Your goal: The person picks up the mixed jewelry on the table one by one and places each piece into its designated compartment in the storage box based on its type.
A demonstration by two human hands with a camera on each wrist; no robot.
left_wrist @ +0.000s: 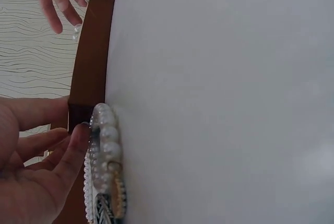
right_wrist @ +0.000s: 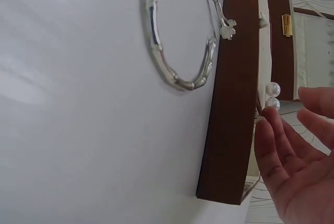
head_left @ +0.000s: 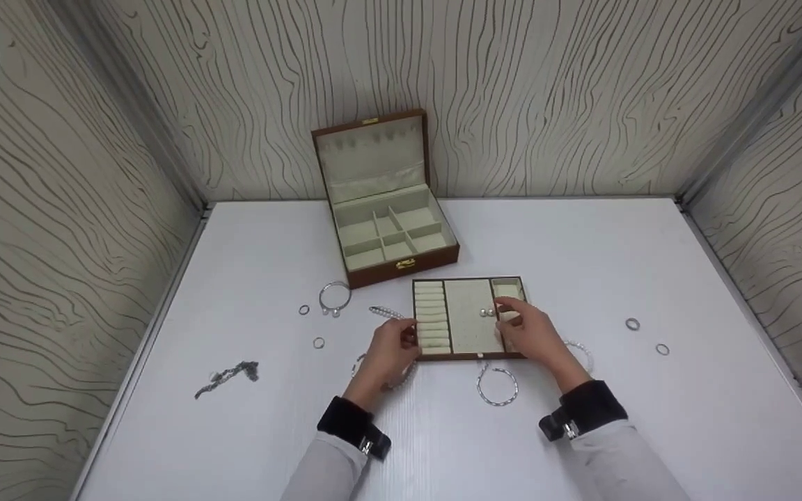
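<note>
Sleeves: slant upward and inward from the bottom edge, ending at black wristbands.
Silver bracelet: lies low, right of centre, just below the tray.
Left hand: pinches the tray's left edge near the lower corner between thumb and fingers, with a pearl bracelet just beside that corner.
Right hand: reaches up and left over the tray's right end, fingers loosely bent and parted, tips just beside two pearl earrings; contact with the pearls impossible to tell.
Tray: sits right of and below the frame's centre, long axis left to right, nearly level; ring rolls at the left end, flat panel in the middle, small compartments at the right, partly covered by the right hand.
Rings at far right: two, well apart from the tray.
Room: narrow strip of table above the tray, wide stretch toward the upper right.
Jewelry box: stands at upper centre, askew to the tray, clasp toward the bottom edge, lid raised.
Wall: spans the top, wood-grain patterned.
</note>
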